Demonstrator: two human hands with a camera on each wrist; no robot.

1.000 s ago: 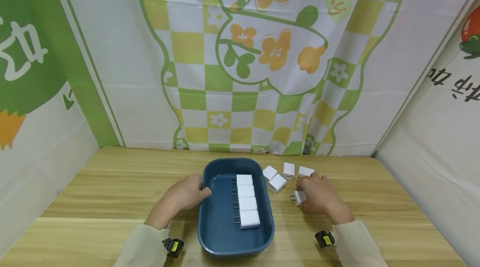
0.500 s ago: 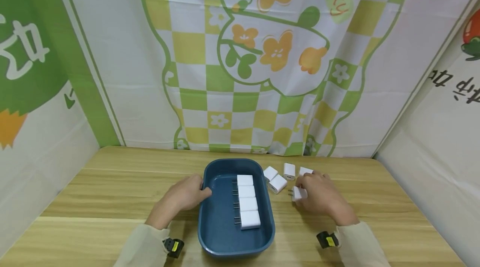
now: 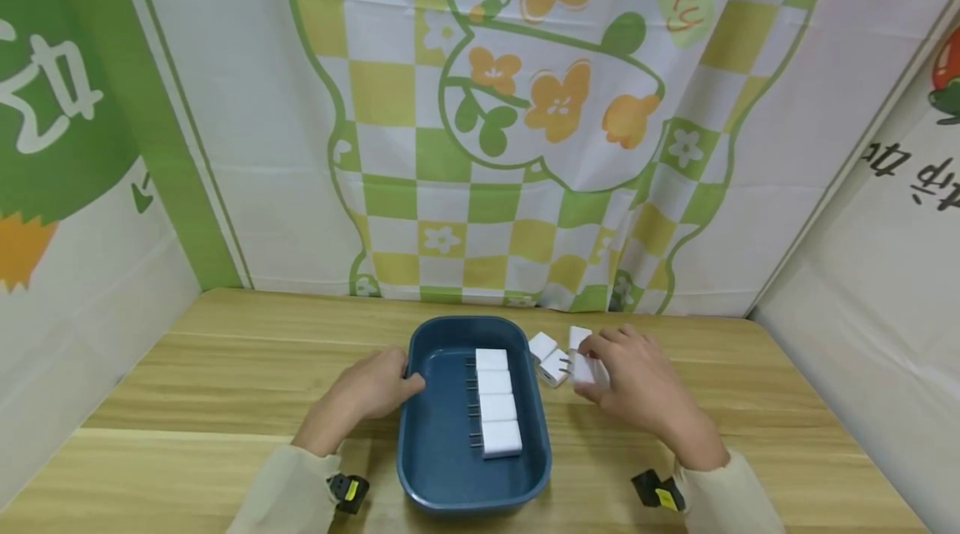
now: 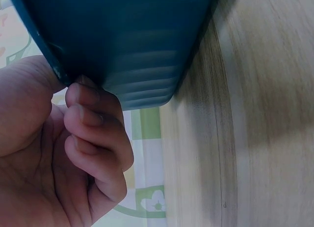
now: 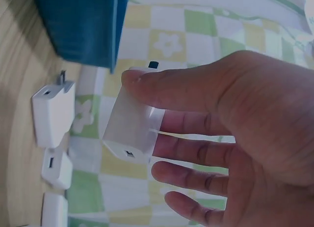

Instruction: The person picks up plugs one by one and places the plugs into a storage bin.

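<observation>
My left hand (image 3: 378, 388) pinches the left rim of a dark blue tray (image 3: 438, 467), thumb over the edge and fingers curled outside, as the left wrist view also shows. A row of white charger plugs (image 3: 497, 407) lies in the tray, metal prongs pointing left. To the right of the tray, my right hand (image 3: 633, 376) holds another white charger plug (image 5: 130, 124) between thumb and fingers, above the table. Its prongs face the tray in the head view, and its port shows in the right wrist view.
Several more charger plugs (image 3: 542, 346) lie on the wooden table (image 3: 285, 351) by the tray's right side, partly behind my right hand. A patterned curtain (image 3: 450, 209) hangs along the table's back edge, and white cloth walls (image 3: 885, 334) stand at both sides.
My right hand has lifted a charger plug and moved it left and slightly back, turning to show its top. The left hand and the tray have stayed in place.
</observation>
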